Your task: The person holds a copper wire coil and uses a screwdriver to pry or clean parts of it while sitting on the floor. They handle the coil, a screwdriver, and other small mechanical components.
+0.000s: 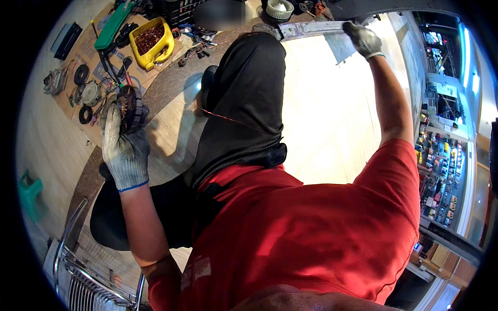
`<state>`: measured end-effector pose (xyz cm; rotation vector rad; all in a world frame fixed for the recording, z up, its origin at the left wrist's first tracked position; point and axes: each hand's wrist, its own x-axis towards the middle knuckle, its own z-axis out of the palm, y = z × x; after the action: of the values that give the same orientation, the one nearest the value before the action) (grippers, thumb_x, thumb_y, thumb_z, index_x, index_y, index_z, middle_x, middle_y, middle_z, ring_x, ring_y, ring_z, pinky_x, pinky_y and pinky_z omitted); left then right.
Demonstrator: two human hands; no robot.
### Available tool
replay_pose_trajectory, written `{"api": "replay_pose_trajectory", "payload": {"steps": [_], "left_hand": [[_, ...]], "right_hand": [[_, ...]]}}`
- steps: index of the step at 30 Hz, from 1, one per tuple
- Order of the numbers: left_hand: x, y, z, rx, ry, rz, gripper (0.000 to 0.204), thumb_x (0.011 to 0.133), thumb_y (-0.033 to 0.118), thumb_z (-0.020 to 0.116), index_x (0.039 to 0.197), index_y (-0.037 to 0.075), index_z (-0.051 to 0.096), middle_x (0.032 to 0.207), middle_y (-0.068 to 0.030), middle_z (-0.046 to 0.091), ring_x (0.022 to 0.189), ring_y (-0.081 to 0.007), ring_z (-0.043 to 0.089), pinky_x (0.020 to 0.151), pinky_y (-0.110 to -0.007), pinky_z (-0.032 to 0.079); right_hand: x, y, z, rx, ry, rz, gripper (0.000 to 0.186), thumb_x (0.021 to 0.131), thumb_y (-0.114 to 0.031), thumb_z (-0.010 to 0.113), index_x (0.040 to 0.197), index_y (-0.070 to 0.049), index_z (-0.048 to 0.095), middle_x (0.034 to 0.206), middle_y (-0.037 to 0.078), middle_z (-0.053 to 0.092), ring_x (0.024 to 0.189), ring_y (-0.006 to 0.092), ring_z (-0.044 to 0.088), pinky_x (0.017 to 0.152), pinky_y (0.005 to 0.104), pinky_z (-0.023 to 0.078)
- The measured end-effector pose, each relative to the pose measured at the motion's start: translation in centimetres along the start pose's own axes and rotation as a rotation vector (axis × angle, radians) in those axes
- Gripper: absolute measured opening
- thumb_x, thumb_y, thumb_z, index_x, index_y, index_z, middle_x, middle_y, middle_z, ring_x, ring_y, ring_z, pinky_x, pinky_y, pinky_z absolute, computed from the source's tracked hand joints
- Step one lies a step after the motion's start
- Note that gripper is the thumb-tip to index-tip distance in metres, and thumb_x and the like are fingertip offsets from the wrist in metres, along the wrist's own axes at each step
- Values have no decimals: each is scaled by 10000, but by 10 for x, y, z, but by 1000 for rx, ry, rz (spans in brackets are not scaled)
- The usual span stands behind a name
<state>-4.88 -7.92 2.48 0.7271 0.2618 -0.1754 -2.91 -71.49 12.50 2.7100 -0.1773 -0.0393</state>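
Note:
My left hand (123,150), in a pale work glove with a blue cuff edge, is closed around a dark round stator (133,108) of a motor, with a slotted rim and copper showing inside. It is held upright above the floor at the left. A thin copper-coloured wire (228,118) runs across my dark trousers; where its ends lead cannot be seen. Far off to the right, my right hand (364,41), also gloved, is stretched out on a straight arm. Its fingers are closed, and what they hold is hidden. It is beside a long scuffed metal bar (311,30).
A cut-open yellow jug (165,51) full of copper scraps stands on flattened cardboard (62,93) with rings and motor parts. Beyond are a green tool (113,26) and a white fan wheel (280,9). A metal chair (93,285) is at lower left, a green stool (30,194) farther left.

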Motion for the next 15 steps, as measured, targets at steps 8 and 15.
{"api": "replay_pose_trajectory", "payload": {"steps": [8,15], "left_hand": [[-1,-6,3,-50,36,-19,345,1008,152,532,1301,-30,541,1293,-179,612,1149,-255,628,980,-381,519],[-2,9,6,5,129,35,297,994,129,544,1229,-53,557,1208,-222,632,1067,-315,660,923,-420,556]], "right_hand": [[5,47,-17,-267,-85,392,380,962,-442,419,1193,-281,675,1235,104,658,1155,351,611,941,484,492],[32,82,19,42,-115,614,472,957,-475,404,1198,-175,678,1294,177,617,1220,392,573,1006,485,455]]}}
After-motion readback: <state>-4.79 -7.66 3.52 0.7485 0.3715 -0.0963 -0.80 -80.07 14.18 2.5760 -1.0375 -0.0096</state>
